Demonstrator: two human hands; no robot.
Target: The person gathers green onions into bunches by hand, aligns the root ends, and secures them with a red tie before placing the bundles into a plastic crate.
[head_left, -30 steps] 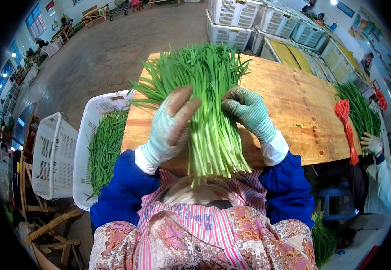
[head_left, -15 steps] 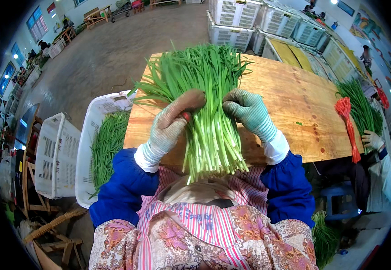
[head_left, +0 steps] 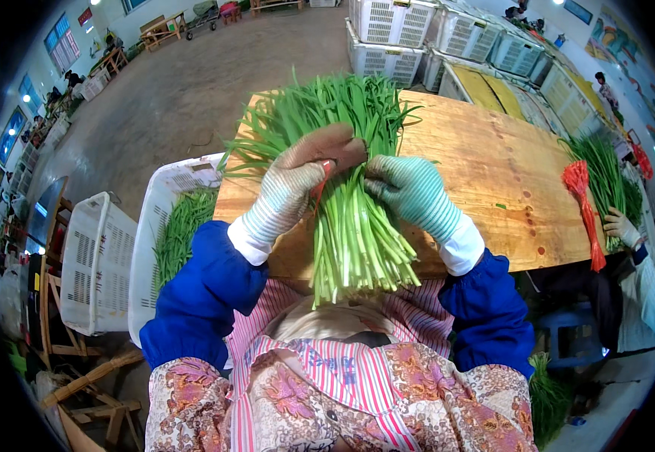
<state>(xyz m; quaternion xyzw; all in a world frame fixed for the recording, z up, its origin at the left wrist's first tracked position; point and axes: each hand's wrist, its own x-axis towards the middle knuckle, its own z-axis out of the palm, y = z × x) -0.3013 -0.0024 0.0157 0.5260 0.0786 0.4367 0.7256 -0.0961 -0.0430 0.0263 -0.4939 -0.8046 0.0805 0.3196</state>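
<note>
A thick bunch of garlic chives [head_left: 358, 252] lies on the wooden table [head_left: 486, 188], green leaves pointing away and pale cut stems towards me. My left hand [head_left: 297, 181], in a striped glove with brownish fingers, is closed over the bunch's left side and upper face. A red tie strip [head_left: 321, 178] shows between its thumb and fingers. From the right, my right hand [head_left: 412, 190], in a green-striped glove, grips the bunch's other side with curled fingers. Whether the right fingers also hold the strip is hidden, and so is the bunch's underside.
Left of the table stands a white crate [head_left: 143, 260] with loose chives, beside another white crate [head_left: 79, 264]. A bundle of red ties [head_left: 585, 211] lies at the table's right end, near more chives [head_left: 602, 169] and another person's gloved hand [head_left: 623, 228]. Stacked crates [head_left: 388, 60] stand beyond.
My left hand has moved right, across the bunch, and more of the red strip shows. My right hand has shifted slightly left and down; the leaves are squeezed narrower between the hands.
</note>
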